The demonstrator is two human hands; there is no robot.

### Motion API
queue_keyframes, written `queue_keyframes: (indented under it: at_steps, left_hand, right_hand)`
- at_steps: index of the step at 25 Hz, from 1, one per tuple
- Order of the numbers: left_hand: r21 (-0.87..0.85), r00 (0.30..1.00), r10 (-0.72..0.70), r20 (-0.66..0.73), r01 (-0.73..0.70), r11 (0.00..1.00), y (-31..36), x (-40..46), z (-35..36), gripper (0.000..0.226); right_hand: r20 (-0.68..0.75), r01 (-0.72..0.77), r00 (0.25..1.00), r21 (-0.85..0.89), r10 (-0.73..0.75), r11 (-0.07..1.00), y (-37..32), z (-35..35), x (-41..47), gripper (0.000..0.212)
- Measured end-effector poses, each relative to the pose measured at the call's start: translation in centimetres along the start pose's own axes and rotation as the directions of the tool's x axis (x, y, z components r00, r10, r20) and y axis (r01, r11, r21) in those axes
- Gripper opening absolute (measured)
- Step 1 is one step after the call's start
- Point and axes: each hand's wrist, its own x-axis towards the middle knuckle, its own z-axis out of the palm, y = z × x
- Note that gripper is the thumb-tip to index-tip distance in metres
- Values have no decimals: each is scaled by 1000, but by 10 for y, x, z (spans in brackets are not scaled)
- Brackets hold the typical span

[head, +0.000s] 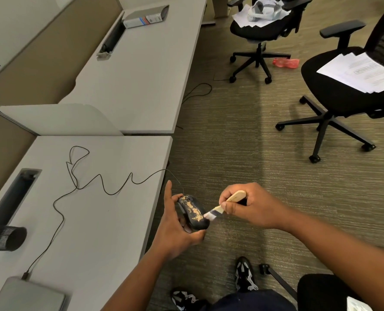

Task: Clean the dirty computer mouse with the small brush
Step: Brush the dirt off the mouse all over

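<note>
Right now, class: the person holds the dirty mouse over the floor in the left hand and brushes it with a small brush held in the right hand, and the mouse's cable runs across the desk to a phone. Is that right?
One detail is wrong. The head view shows the cable running across the desk to a laptop, not a phone. The rest stands: the left hand holds the mouse over the floor, and the right hand works the brush on it.

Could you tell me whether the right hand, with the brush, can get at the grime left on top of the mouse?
Probably yes: the left hand grips the mouse from below, grime uncovered, and the brush in the right hand already touches it.
</note>
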Motion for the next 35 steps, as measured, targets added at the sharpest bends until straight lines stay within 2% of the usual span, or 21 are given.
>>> queue_keyframes:
  at_steps: [1,3,5,8,14,22,24,27,28,32,35]
  left_hand:
    - [-1,1000,0,5,0,1000,0,-1,0,156]
    - [23,1000,5,6,-5,1000,1,-2,1,156]
    - [71,1000,14,-3,-14,997,2,-3,2,156]
    - [127,999,25,-23,-22,992,2,-5,2,156]
    - [163,997,78,-9,-76,984,-6,-7,2,150]
    - [106,997,78,-28,-74,992,-1,-5,6,159]
    - [103,996,82,-27,-79,992,0,-5,7,158]
    - [88,996,84,-12,-82,993,0,-4,9,158]
    - [87,996,85,-9,-84,993,1,-4,9,157]
    - [84,996,84,-9,-83,993,1,-2,12,155]
    - [92,997,72,-4,-71,993,2,-1,12,156]
  right_hand:
    - [-46,-36,998,169,44,985,-1,3,0,9]
    - [-68,-105,986,456,152,884,-2,12,0,13]
    - [-41,-169,972,562,232,809,-2,22,1,10]
    - [-28,-228,954,576,298,785,2,30,0,8]
    - [-131,-234,921,568,368,789,10,27,0,9]
    - [-248,-247,907,345,341,906,20,18,3,10]
    - [-273,-206,902,409,335,889,21,16,3,8]
    - [-228,-125,894,700,385,703,19,16,1,4]
    - [-198,-117,901,745,386,656,17,17,0,4]
    - [-88,-185,935,706,344,683,7,35,0,10]
    - [-101,-208,927,663,361,719,3,43,4,8]
